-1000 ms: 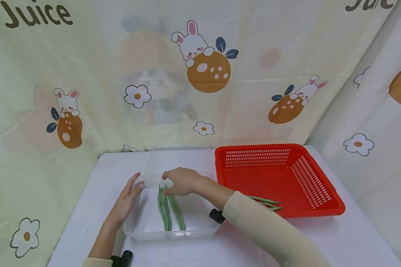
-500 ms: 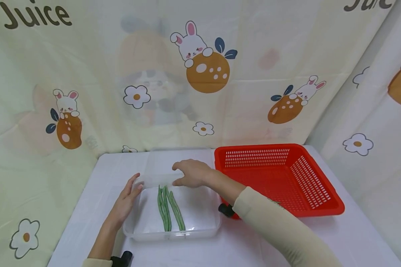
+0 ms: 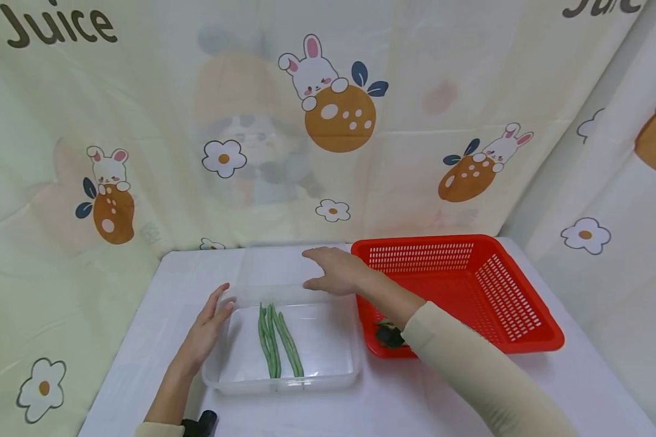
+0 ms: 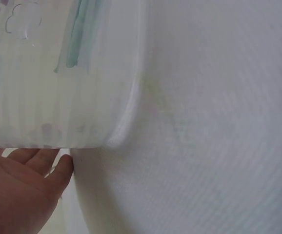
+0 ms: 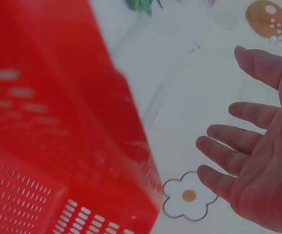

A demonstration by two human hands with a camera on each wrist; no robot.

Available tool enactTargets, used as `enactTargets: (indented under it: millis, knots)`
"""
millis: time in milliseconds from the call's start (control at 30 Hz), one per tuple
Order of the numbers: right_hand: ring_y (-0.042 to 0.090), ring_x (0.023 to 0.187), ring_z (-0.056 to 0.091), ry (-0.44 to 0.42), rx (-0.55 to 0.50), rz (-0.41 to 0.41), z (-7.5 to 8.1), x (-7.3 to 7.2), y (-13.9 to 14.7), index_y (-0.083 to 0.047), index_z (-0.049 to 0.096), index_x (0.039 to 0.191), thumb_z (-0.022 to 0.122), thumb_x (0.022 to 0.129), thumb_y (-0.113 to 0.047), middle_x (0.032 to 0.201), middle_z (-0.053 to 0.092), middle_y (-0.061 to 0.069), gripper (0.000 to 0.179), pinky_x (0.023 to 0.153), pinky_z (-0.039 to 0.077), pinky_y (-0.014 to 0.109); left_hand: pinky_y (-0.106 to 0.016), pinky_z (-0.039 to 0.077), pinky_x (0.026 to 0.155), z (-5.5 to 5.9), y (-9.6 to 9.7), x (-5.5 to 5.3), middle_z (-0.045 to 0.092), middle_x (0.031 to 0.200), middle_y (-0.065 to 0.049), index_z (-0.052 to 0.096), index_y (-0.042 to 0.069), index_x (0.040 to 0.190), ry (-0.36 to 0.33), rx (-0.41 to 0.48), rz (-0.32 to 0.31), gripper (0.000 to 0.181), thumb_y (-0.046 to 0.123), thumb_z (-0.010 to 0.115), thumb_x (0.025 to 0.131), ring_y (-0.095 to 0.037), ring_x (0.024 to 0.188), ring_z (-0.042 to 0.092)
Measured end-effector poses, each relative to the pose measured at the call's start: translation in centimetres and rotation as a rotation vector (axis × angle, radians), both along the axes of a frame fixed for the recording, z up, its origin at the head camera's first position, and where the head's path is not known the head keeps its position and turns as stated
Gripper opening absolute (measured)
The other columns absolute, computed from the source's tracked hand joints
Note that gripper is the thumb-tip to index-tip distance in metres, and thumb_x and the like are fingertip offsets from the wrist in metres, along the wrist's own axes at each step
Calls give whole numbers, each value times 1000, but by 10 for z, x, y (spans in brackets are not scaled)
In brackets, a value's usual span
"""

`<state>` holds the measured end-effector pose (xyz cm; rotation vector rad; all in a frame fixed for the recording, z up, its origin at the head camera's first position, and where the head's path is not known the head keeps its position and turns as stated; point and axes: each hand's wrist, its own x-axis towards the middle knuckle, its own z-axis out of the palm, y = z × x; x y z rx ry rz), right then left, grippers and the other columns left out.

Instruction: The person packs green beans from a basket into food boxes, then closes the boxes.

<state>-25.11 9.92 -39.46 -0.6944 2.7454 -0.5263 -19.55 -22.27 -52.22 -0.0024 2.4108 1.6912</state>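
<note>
Several green beans [image 3: 272,343] lie lengthwise in a clear plastic container [image 3: 284,383], left of its middle. My left hand [image 3: 203,332] rests against the container's left wall, fingers extended; the left wrist view shows those fingers [image 4: 58,170] beside the container's edge. Above the gap between the container and a red basket [image 3: 536,346] hovers my right hand [image 3: 336,271], holding nothing. Its fingers [image 5: 224,156] are spread apart in the right wrist view, near the basket's rim. My right forearm hides part of the basket's inside, where a bit of green shows beside the wrist.
A white-covered table [image 3: 393,406] bears both containers, the basket standing to the right. Behind hangs a curtain [image 3: 240,206] printed with rabbits and flowers. Black camera mounts sit on both wrists, the left one [image 3: 199,423] near the table's front.
My right hand has moved right and up, from over the green beans to beside the red basket. The left hand and the beans stay where they were.
</note>
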Motion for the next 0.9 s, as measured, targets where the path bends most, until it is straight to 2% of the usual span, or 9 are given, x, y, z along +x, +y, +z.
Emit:
enactTargets:
  millis: [267,633,900]
  knots:
    - [30,149,43,12,-25,-32,-6,-7,20,-11,46,157,71,98,-38,159,50,9,69,122,38,49,-68,7,126,-1,0,0,24,172,-16,18,25,166,-1,2,-2,62,43,43,112,-38,162,6]
    - [34,146,46,17,-63,-169,-11,-12,42,-8,46,156,72,97,-38,158,50,13,71,120,41,52,-69,7,126,-1,-1,1,23,172,-16,18,26,166,-10,-1,7,62,44,42,112,-38,162,7]
    - [35,134,53,6,-127,-258,-20,-18,78,-8,47,153,71,98,-38,150,55,14,67,110,50,54,-68,7,126,1,1,1,27,170,-17,20,26,165,9,2,2,63,46,44,111,-38,162,9]
